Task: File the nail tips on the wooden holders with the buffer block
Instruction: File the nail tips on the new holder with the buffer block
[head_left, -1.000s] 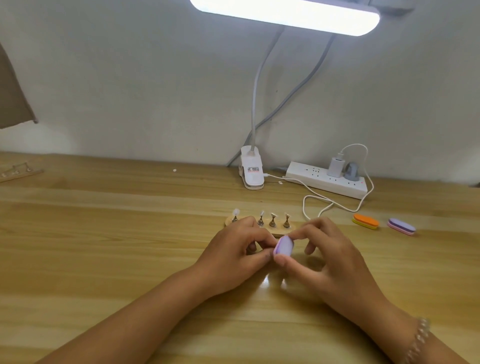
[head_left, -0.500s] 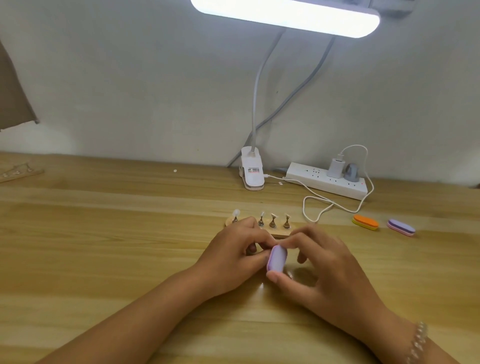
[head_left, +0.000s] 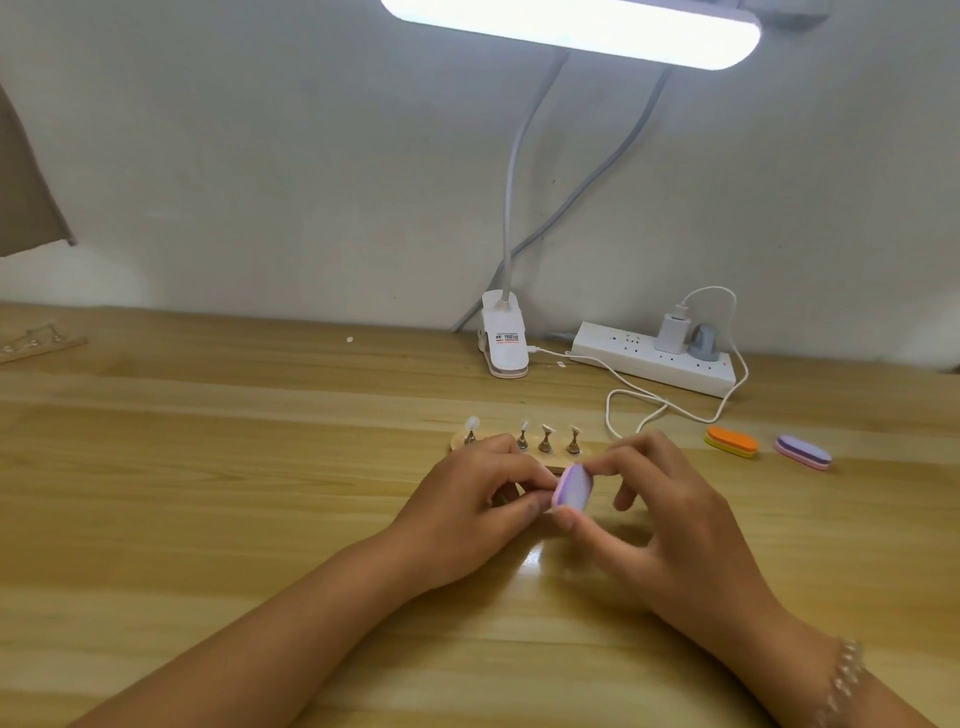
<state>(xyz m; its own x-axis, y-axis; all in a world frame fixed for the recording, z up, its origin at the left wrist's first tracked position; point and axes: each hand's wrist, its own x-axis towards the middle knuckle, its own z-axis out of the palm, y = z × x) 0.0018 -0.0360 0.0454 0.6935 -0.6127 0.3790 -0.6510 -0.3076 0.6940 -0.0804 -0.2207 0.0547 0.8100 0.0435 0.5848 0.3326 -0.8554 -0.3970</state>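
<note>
A wooden holder strip (head_left: 558, 459) lies on the table with several small metal stands carrying pale nail tips (head_left: 546, 429). My left hand (head_left: 475, 506) is closed just in front of it, pinching something small that its fingers hide. My right hand (head_left: 670, 514) grips a purple buffer block (head_left: 573, 487) between thumb and fingers. The block stands on edge and presses against the fingertips of my left hand.
An orange buffer block (head_left: 731, 441) and a purple-pink one (head_left: 803, 452) lie to the right. Behind are a white clip lamp base (head_left: 505, 343), a power strip (head_left: 654, 358) with a looped white cable (head_left: 631, 415), and another wooden holder (head_left: 41, 343) at far left.
My right hand has stroked the buffer block down and back up against what my left hand pinches. The left hand has stayed almost still.
</note>
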